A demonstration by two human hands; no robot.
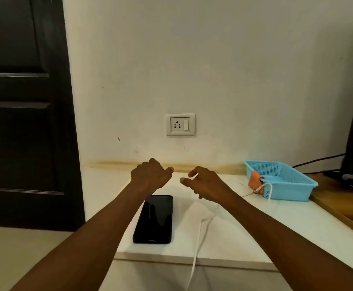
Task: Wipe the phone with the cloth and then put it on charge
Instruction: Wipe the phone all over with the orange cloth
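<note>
Head view: phone (153, 219) flat, long axis toward wall, beneath left hand (150, 175), loosely curled; right hand (205, 183) apparently pinching white cable (200, 227).

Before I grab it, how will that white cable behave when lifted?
Probably floppy: the white cable already curves across the counter and droops over its front edge. Likely light, so it may drag or swing rather than hold shape.

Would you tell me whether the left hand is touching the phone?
Apart: the head view shows the left hand raised beyond the phone, which lies alone on the table.
</note>
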